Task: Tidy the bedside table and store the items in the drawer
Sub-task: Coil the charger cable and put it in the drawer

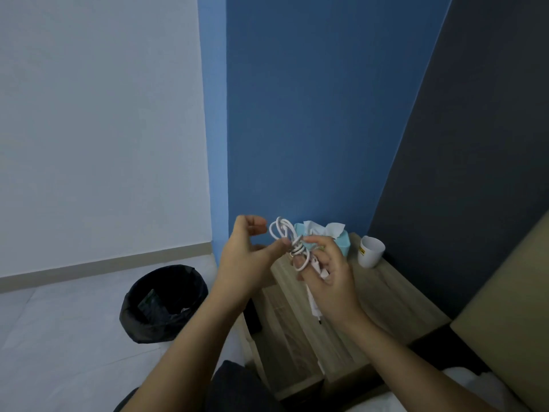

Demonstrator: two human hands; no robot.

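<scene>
I see only part of the cable (281,230): the right hand (329,275) is curled round the bundle, so just the loops on top and the plug (315,306) below the palm show. The left hand (246,254) is beside it, thumb touching the wrap, other fingers loose. Count: 1 cable, 1 tissue box (341,243), 1 cup (371,251), 1 bin (163,304). The bundle is in the air above the table (392,295), long axis approx. vertical, loops up, plug down. Arms cover the table front; the drawer I cannot make out.
</scene>
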